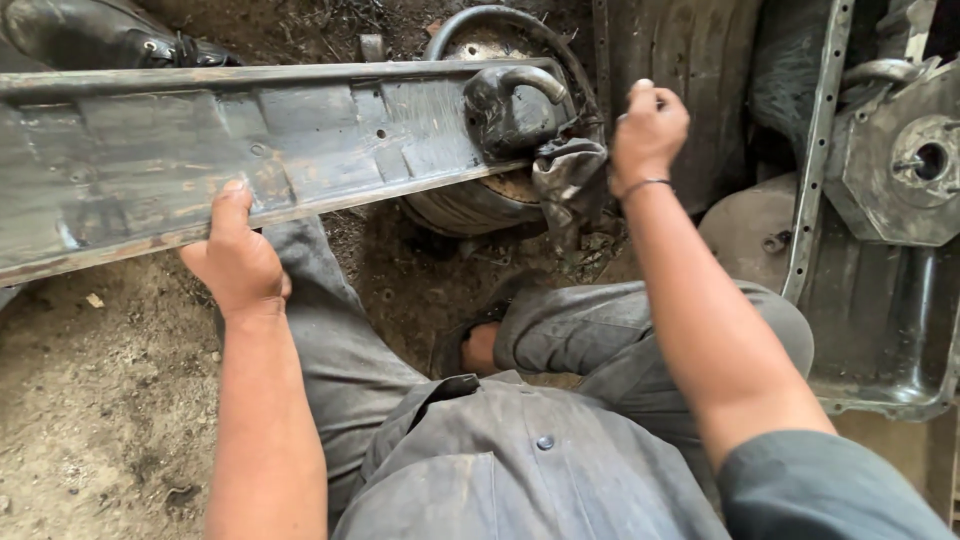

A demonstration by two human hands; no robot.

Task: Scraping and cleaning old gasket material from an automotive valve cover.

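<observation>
Containers first. Big metal pan point(880, 320) at far right, rim w/ a row of bolt holes, inside dark and greasy, holds nothing I can make out. Above it a grey cast housing point(900, 160) w/ a round bore, leaning on the pan's upper edge. Round drum-like part point(480, 205) sits on the dirt floor point(90, 400) under the long piece; its top mostly covered, contents can't tell.

Main thing: long flat metal cover point(250, 150), runs from left edge to approx centre of view, slightly tilted, right end resting over the drum. Surface grey, grimy, rust patches along the lower lip, a few small holes, shallow stamped ribs. At its right end a dark lump w/ a curved metal handle point(515, 100).

Left hand point(237, 260) grips the cover's lower edge, thumb up on the face, fingers curled under, out of sight. Right hand point(648, 125) is raised just right of the cover's end, closed in a fist; what it holds, if anything, can't tell. Thin bracelet on that wrist. Dirty grey rag point(570, 180) hangs at the cover's end, just beside the right hand, below the handle.

Person sits low on the floor in grey work clothes, knees bent, a sandalled foot point(475, 345) between the legs. Black boot point(100, 35) at top left, behind the cover.
</observation>
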